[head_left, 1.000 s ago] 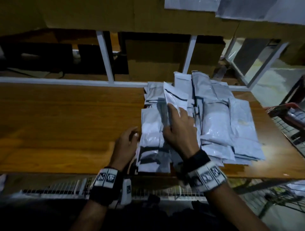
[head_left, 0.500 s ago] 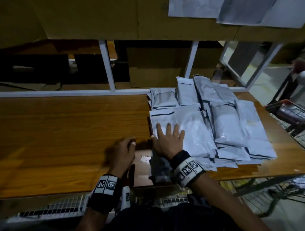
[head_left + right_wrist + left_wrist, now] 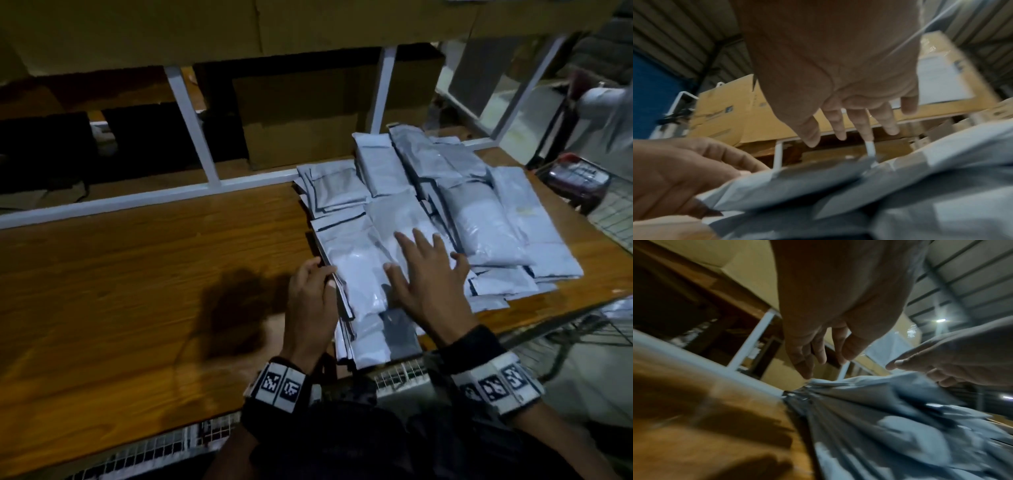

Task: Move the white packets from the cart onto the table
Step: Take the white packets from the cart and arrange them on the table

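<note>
A broad pile of white packets [image 3: 479, 222] lies on the right half of the wooden table [image 3: 137, 274]. The nearest stack [image 3: 359, 274] reaches to the table's front edge. My right hand [image 3: 428, 270] is spread flat over this stack with fingers straight and apart; in the right wrist view the hand [image 3: 849, 123] seems just above the packets [image 3: 859, 186], contact unclear. My left hand [image 3: 310, 294] is at the stack's left side. Its fingertips [image 3: 803, 368] touch the packets' edge [image 3: 818, 382], and nothing lies between thumb and fingers.
White wire mesh of a cart [image 3: 400, 377] shows below the table's front edge. A second wire cart with a red handle [image 3: 579, 178] stands at the right. A white rail frame [image 3: 191, 123] and cardboard boxes [image 3: 301, 137] back the table. Another person's sleeve [image 3: 603, 96] is at top right.
The right hand laid the lifted packet flat on the stack, then slid further onto it. The left hand moved right, up to the stack's left edge.
</note>
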`<state>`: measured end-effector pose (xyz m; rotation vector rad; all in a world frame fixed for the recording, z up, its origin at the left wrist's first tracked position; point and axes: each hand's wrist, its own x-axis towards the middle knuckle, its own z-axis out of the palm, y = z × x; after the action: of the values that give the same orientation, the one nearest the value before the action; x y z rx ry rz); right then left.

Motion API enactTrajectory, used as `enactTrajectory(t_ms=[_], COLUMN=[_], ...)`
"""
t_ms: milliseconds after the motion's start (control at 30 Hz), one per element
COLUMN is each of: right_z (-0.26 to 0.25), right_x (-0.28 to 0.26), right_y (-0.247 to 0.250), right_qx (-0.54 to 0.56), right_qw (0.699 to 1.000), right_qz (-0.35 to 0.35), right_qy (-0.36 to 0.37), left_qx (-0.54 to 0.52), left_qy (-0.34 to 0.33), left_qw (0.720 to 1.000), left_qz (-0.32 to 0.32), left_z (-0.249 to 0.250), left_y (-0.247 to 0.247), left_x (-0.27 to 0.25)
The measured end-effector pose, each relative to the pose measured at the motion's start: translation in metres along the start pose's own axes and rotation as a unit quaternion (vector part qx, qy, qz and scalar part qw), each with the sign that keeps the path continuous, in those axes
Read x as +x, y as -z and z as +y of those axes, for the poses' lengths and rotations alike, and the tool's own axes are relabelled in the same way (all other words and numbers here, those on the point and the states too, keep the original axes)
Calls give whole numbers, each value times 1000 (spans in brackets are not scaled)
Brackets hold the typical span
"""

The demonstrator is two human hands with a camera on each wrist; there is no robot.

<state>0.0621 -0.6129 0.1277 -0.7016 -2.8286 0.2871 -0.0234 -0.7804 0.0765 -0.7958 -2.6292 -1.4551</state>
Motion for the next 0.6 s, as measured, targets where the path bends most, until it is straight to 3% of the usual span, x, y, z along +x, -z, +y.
enactTrajectory(t_ms=[233, 333, 467, 600], right_z=[68, 105, 173, 252], right_x=[-60, -83, -106, -129], right_y=[18, 26, 44, 59], right_qx=[155, 192, 189, 171], right_qw=[981, 967, 964, 961], right_qz=[117, 159, 171, 199], right_qy=[-15, -60, -70, -90], left_qx=[12, 31, 59, 21], left_qy=[-116, -157, -207, -228], left_qw=[993, 985, 973, 969], left_qz=[-34, -63, -77, -91], left_z=[51, 85, 137, 187], left_y=[-31, -58, -114, -180], left_x=[-24, -35, -52, -73])
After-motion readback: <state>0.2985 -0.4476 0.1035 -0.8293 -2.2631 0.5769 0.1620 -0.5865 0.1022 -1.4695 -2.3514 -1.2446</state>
